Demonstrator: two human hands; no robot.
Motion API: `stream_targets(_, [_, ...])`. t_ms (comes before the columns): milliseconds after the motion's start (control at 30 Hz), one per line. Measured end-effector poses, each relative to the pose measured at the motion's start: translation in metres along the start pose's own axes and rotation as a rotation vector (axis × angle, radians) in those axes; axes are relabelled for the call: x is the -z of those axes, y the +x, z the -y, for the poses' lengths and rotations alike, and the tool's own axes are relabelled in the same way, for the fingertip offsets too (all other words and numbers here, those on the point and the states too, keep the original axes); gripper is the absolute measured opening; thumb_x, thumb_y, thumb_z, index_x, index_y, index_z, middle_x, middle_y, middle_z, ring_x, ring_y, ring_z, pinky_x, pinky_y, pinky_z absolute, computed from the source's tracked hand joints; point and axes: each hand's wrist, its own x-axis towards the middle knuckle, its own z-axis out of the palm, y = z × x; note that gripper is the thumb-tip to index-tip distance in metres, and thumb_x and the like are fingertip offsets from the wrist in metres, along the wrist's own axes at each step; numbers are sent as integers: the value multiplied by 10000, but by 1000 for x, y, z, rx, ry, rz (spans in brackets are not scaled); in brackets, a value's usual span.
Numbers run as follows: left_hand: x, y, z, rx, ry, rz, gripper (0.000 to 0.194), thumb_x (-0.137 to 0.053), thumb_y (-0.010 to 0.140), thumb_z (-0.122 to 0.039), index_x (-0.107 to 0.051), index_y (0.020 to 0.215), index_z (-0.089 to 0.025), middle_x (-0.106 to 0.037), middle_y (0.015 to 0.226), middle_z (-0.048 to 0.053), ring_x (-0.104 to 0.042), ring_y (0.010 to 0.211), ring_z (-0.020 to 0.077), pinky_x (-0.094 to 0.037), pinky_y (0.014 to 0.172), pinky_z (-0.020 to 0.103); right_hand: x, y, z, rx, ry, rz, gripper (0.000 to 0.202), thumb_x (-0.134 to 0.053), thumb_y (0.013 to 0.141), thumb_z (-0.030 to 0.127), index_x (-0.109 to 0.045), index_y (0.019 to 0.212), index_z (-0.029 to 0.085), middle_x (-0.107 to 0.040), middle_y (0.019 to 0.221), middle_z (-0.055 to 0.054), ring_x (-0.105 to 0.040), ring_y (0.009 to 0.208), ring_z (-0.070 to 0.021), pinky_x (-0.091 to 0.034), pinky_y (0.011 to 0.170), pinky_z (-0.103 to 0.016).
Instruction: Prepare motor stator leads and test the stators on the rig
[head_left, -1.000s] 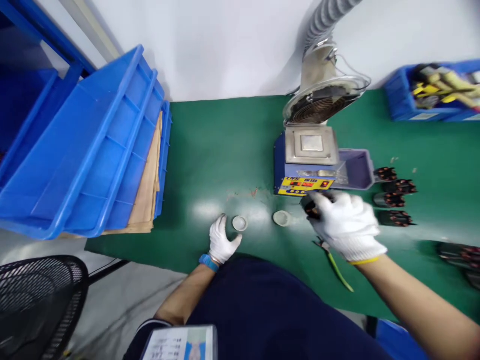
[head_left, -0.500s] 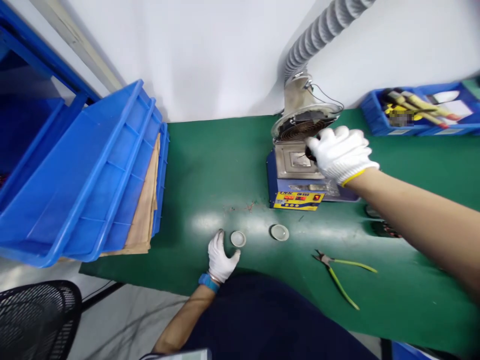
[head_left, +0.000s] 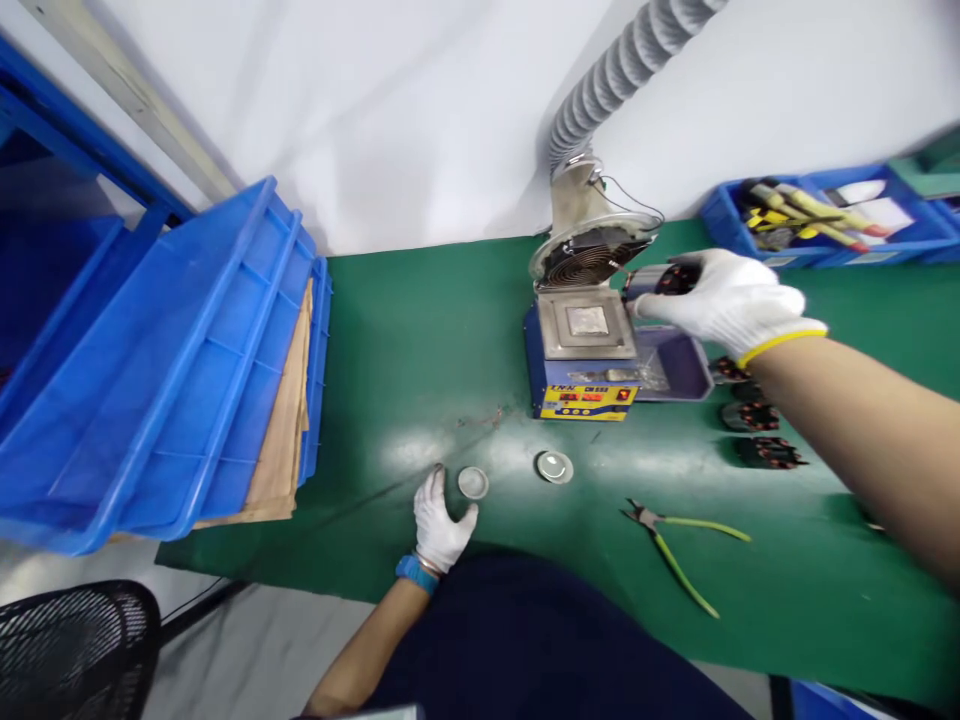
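Note:
My right hand (head_left: 735, 300), in a white glove, grips a motor stator (head_left: 649, 283) with a silvery body and dark end. It is held just right of the solder pot (head_left: 589, 321), a blue box with a lit yellow panel and a square molten-looking surface on top. My left hand (head_left: 444, 527), also gloved, rests on the table with thumb and fingers apart. Beside its fingers, apparently not touching, sits a small round dish (head_left: 473, 483). A second shallow dish (head_left: 554, 467) lies to the right of that one.
Diagonal cutters (head_left: 656, 520) lie splayed on the green table (head_left: 420, 330). Several stators (head_left: 769, 452) stand under my right forearm, by a purple tray (head_left: 694, 375). A round fume hood (head_left: 592, 250) overhangs the pot. Blue crates (head_left: 225, 370) are stacked at left; tool bins (head_left: 795, 250) stand back right.
My right hand has moved right, off the solder pot, and the stator in it now shows lying sideways. The left hand has stayed nearly still. The view has shifted slightly.

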Motion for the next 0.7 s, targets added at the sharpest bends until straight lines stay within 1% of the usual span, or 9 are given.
stream_targets(67, [0, 0, 0, -8, 0, -9, 746, -676, 742, -332, -397, 1409, -147, -578, 1341, 198, -584, 1227, 346, -520, 993, 525, -1, 1, 0, -128, 172, 62, 715, -627, 750, 681, -680, 1192, 120, -677, 997, -145, -622, 906, -237, -364, 693, -345])
stream_targets(133, [1, 0, 0, -20, 6, -17, 747, -674, 744, -330, -394, 1410, -143, -579, 1339, 201, -584, 1230, 344, -521, 992, 520, -4, -1, 3, -182, 247, 68, 787, -613, 723, 728, -682, 1202, 107, -669, 1064, -173, -619, 960, -271, -368, 721, -376])
stream_targets(233, [2, 1, -1, -32, 16, -21, 749, -674, 746, -325, -390, 1412, -137, -579, 1337, 204, -584, 1230, 345, -523, 990, 515, -11, -5, 10, -183, 286, 47, 790, -629, 714, 705, -667, 1242, 118, -668, 1099, -179, -622, 987, -286, -370, 732, -378])
stream_targets(333, [2, 1, -2, -45, 12, -26, 765, -681, 740, -326, -382, 1416, -130, -576, 1339, 212, -584, 1229, 347, -527, 982, 514, -23, -7, 15, -155, 311, 59, 758, -641, 720, 660, -658, 1261, 129, -678, 1079, -167, -623, 970, -273, -374, 730, -366])
stream_targets(400, [2, 1, -1, -51, 14, -32, 770, -686, 735, -325, -384, 1414, -125, -578, 1334, 218, -588, 1224, 350, -532, 974, 514, -32, -8, 15, -132, 321, 76, 778, -638, 714, 662, -646, 1275, 122, -679, 1070, -164, -616, 955, -259, -377, 739, -369])
stream_targets(467, [1, 1, 0, -50, 12, -32, 770, -690, 733, -324, -389, 1411, -120, -580, 1330, 221, -588, 1224, 351, -532, 976, 513, -40, -9, 15, -127, 334, 87, 784, -643, 704, 669, -642, 1282, 140, -680, 1077, -156, -609, 949, -246, -384, 754, -374])
stream_targets(567, [2, -1, 2, -27, -28, -20, 753, -692, 729, -322, -411, 1402, -136, -583, 1330, 206, -585, 1228, 344, -528, 993, 510, -44, -13, 13, -147, 380, 68, 786, -668, 702, 657, -623, 1311, 161, -674, 1126, -154, -601, 972, -241, -396, 796, -383])
stream_targets(633, [7, 0, 0, 18, -101, -37, 711, -680, 736, -309, -434, 1384, -150, -583, 1328, 198, -582, 1229, 342, -520, 1004, 516, -41, -17, 10, -166, 472, 16, 776, -688, 716, 614, -606, 1329, 145, -670, 1141, -154, -595, 991, -228, -404, 837, -371])
stream_targets(700, [18, 5, -8, 98, -226, -67, 668, -670, 745, -283, -450, 1361, -151, -583, 1313, 202, -596, 1195, 336, -518, 992, 519, -39, -26, 3, -197, 663, -51, 726, -724, 723, 517, -602, 1320, 123, -670, 1132, -148, -595, 960, -196, -425, 842, -337])
